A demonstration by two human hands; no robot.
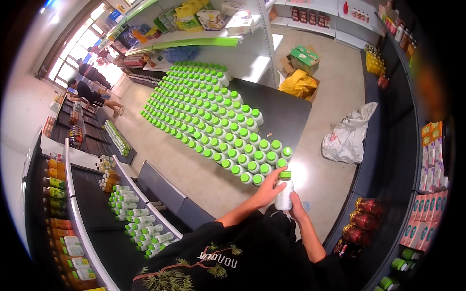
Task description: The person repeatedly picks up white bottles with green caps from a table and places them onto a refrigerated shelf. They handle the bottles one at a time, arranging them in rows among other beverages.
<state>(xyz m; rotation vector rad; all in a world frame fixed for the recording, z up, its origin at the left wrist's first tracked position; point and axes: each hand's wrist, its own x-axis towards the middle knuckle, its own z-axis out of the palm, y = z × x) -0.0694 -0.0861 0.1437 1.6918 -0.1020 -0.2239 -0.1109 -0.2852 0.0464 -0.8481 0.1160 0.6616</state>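
White block lettering runs across the black cloth shirt with green plant motifs (272, 252) at the frame's lower middle. Teal marks on the pink rectangular cartons (425, 208) at right and faint print on the white, green-capped bottle (284, 195) right of centre are illegible.

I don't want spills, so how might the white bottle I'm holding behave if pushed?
Standing, the white bottle may tip, being taller than wide. On its side, its rounded body would probably roll. Its smooth-looking sides might be slippery.
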